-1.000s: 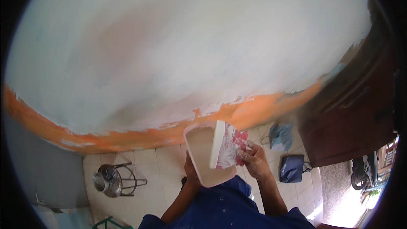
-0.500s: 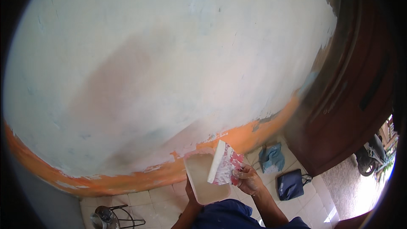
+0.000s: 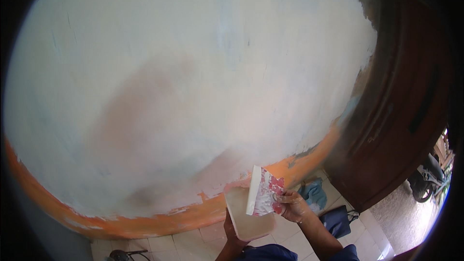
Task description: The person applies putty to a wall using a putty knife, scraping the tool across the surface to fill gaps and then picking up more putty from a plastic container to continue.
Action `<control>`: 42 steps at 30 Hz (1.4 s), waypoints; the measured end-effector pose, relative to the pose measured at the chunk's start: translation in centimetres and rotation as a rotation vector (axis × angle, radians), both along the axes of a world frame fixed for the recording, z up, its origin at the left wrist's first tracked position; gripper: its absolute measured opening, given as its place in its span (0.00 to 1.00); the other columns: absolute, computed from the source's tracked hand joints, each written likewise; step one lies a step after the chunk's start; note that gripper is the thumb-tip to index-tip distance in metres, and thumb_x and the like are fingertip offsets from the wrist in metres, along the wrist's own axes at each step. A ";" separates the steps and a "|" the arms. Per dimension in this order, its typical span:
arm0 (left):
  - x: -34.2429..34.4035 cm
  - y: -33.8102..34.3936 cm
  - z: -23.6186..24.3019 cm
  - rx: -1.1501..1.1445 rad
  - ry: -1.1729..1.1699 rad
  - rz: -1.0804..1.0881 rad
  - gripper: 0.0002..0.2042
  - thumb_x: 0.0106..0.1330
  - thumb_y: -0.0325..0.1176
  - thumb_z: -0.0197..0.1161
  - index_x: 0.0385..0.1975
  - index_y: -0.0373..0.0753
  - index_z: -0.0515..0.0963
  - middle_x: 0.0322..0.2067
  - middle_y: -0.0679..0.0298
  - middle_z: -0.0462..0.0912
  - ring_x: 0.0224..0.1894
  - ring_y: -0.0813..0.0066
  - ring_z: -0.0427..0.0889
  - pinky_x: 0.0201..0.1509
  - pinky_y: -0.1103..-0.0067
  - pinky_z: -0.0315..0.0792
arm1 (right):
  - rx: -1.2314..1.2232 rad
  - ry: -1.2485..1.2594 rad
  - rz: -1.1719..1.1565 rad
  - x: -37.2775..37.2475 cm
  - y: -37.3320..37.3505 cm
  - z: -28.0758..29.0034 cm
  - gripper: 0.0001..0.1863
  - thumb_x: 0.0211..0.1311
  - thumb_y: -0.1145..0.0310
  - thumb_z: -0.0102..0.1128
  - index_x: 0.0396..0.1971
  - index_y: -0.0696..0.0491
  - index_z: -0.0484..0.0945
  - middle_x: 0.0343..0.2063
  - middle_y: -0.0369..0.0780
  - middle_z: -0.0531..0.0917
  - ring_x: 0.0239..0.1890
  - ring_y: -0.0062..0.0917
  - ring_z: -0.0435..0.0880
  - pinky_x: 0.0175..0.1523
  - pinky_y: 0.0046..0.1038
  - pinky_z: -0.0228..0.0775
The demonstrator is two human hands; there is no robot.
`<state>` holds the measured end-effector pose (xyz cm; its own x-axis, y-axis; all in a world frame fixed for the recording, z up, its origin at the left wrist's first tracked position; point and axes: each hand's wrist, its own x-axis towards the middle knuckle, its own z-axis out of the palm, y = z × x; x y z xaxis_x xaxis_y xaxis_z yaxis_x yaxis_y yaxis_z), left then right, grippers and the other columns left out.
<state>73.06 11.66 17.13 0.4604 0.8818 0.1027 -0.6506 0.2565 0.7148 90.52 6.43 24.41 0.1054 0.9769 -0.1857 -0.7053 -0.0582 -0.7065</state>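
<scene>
At the lower centre, my left hand [image 3: 232,229] grips the side of a pinkish plastic tub [image 3: 245,224] holding pale beige, creamy material. My right hand [image 3: 293,205] is closed on a wide red scraper [image 3: 265,193] smeared with white paste, its pale straight edge standing over the tub's upper right part. Behind both rises a large wall [image 3: 232,87], coated off-white with faint pink and bluish patches, with a ragged orange band [image 3: 135,224] along its bottom.
A brown door [image 3: 391,96] is on the right, with a motorbike [image 3: 423,183] outside beyond it. On the tiled floor [image 3: 188,249] lie a blue cloth [image 3: 313,191] and a dark bag [image 3: 336,222]; a dark metal stool [image 3: 125,253] is at lower left.
The view has tilted up, so the wall fills more of it and the floor items sit lower. The tub and scraper, still held, have shifted right and down in the picture.
</scene>
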 end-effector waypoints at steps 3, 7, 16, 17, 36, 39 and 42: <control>-1.8 -0.3 1.1 0.064 -0.037 -0.107 0.27 0.66 0.56 0.41 0.54 0.40 0.65 0.44 0.53 0.76 0.45 0.57 0.77 0.51 0.60 0.70 | 0.029 -0.034 -0.040 -2.1 -0.3 1.6 0.15 0.56 0.76 0.53 0.44 0.62 0.71 0.37 0.39 0.78 0.39 0.26 0.79 0.47 0.27 0.73; -2.6 -0.3 1.1 -0.209 -0.410 -0.350 0.25 0.69 0.50 0.34 0.51 0.35 0.66 0.41 0.54 0.76 0.43 0.60 0.78 0.48 0.61 0.74 | 0.107 -0.133 0.037 -1.4 -1.0 1.9 0.16 0.57 0.77 0.51 0.46 0.62 0.70 0.40 0.40 0.78 0.42 0.26 0.79 0.48 0.27 0.72; -1.7 -2.9 8.1 -0.117 -0.497 -0.314 0.24 0.70 0.45 0.31 0.57 0.35 0.60 0.49 0.55 0.72 0.50 0.60 0.75 0.50 0.60 0.72 | 0.239 -0.385 -0.294 -1.4 1.1 14.5 0.18 0.61 0.77 0.45 0.51 0.65 0.65 0.45 0.43 0.74 0.44 0.27 0.76 0.48 0.26 0.70; -1.0 -2.6 7.6 -0.080 -0.523 -0.348 0.24 0.70 0.46 0.32 0.59 0.36 0.59 0.50 0.56 0.71 0.51 0.59 0.74 0.51 0.59 0.71 | 0.355 -0.446 -0.306 0.5 1.8 16.4 0.17 0.62 0.76 0.44 0.50 0.65 0.66 0.44 0.43 0.75 0.44 0.27 0.76 0.48 0.25 0.70; 8.8 -2.5 6.1 -0.135 -0.262 0.168 0.32 0.47 0.38 0.71 0.52 0.32 0.65 0.41 0.59 0.78 0.40 0.68 0.79 0.41 0.72 0.78 | 0.939 -2.498 -1.219 11.5 19.6 15.7 0.24 0.49 0.77 0.51 0.50 0.65 0.67 0.54 0.58 0.66 0.54 0.54 0.68 0.45 0.42 0.75; 8.0 -3.2 7.6 -0.234 -0.219 0.238 0.37 0.35 0.39 0.77 0.48 0.34 0.68 0.38 0.61 0.79 0.38 0.71 0.80 0.39 0.75 0.78 | 1.025 -2.536 -1.004 10.0 16.7 9.9 0.24 0.50 0.77 0.50 0.50 0.67 0.66 0.53 0.60 0.66 0.54 0.54 0.68 0.48 0.43 0.73; 6.9 -3.8 9.0 -0.359 -0.279 0.267 0.36 0.33 0.41 0.78 0.45 0.36 0.71 0.36 0.63 0.80 0.37 0.74 0.80 0.38 0.78 0.77 | 1.104 -2.354 -1.057 9.9 13.7 12.3 0.28 0.44 0.79 0.53 0.51 0.61 0.68 0.49 0.53 0.73 0.51 0.42 0.75 0.48 0.36 0.74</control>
<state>79.97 7.82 26.15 0.2135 0.9668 -0.1407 -0.8795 0.2529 0.4031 100.42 20.13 36.74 -0.4691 0.2431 0.8490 0.8822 0.1726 0.4380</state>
